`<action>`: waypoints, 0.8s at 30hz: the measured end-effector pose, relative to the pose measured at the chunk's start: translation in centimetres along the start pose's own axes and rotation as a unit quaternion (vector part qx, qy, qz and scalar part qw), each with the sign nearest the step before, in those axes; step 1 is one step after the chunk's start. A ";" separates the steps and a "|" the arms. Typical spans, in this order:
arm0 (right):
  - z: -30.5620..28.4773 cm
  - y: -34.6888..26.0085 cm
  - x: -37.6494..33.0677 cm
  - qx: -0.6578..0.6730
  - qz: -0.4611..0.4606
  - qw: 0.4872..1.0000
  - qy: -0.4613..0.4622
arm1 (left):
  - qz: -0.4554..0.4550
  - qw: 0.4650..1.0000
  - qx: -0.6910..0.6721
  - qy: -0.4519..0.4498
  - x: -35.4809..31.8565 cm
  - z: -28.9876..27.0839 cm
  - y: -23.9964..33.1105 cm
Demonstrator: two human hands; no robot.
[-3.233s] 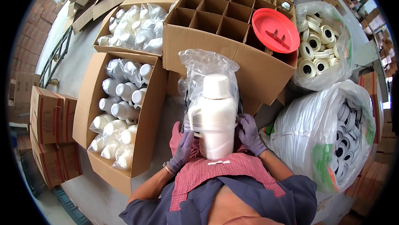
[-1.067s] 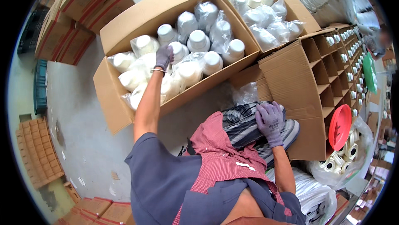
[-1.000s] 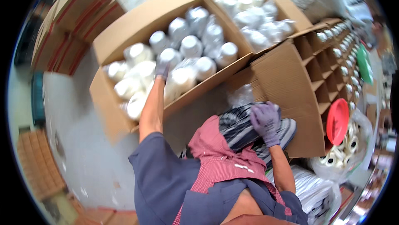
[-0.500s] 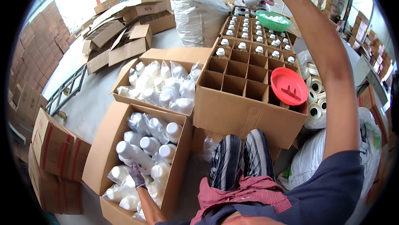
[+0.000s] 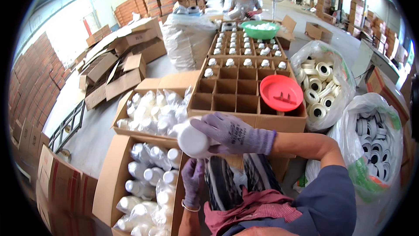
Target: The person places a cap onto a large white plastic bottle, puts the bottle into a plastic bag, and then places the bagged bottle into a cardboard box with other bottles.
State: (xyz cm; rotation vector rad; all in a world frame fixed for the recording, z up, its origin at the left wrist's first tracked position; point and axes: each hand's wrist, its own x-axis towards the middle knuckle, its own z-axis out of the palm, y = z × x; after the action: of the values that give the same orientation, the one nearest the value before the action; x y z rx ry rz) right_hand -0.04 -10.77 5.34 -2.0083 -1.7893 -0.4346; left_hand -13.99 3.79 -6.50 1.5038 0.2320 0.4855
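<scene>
My right hand (image 5: 233, 135), in a purple glove, grips a white plastic bottle (image 5: 192, 140) and holds it sideways in front of a divided cardboard box (image 5: 244, 105). My left hand (image 5: 192, 182), also gloved, is just under the bottle, beside the open carton of bagged white bottles (image 5: 146, 183) at my lower left; whether it holds anything I cannot tell. A second carton of bagged bottles (image 5: 152, 111) lies beyond it. Some far cells of the divided box hold capped bottles (image 5: 246, 62); the near cells are hollow.
A red dish (image 5: 280, 93) rests on the divided box's right corner. Two clear bags of tape rolls (image 5: 321, 83) (image 5: 375, 140) stand at right. A green bowl (image 5: 260, 29) and a seated person (image 5: 244, 2) are at the far end. Flattened cartons (image 5: 118, 70) lie left.
My right arm has come down from the far green bowl and now holds a white bottle near my lap. My left hand rose from the lower carton to just under the bottle.
</scene>
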 end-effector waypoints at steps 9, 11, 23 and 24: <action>-1.7 -2.1 -7.2 -0.126 -0.045 0.960 -0.245 | -0.042 0.983 0.031 -0.176 -4.7 6.2 -5.4; -2.3 -3.1 -7.8 -0.189 -0.191 0.927 -0.261 | 0.035 0.976 0.042 -0.210 -4.8 4.6 -8.0; -5.7 17.9 -15.9 -0.114 0.262 0.958 -0.009 | -0.185 0.960 0.130 -0.163 -7.4 -0.4 -6.0; -4.3 21.0 -18.6 -0.135 0.305 0.943 -0.005 | -0.143 0.978 0.099 -0.117 -6.3 -0.6 -6.3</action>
State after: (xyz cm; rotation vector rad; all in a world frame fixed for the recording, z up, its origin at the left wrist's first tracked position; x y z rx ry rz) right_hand 18.58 -30.80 -2.15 -2.6104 -1.0554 -0.4831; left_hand -18.81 1.53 -13.69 1.6738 0.3117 0.0543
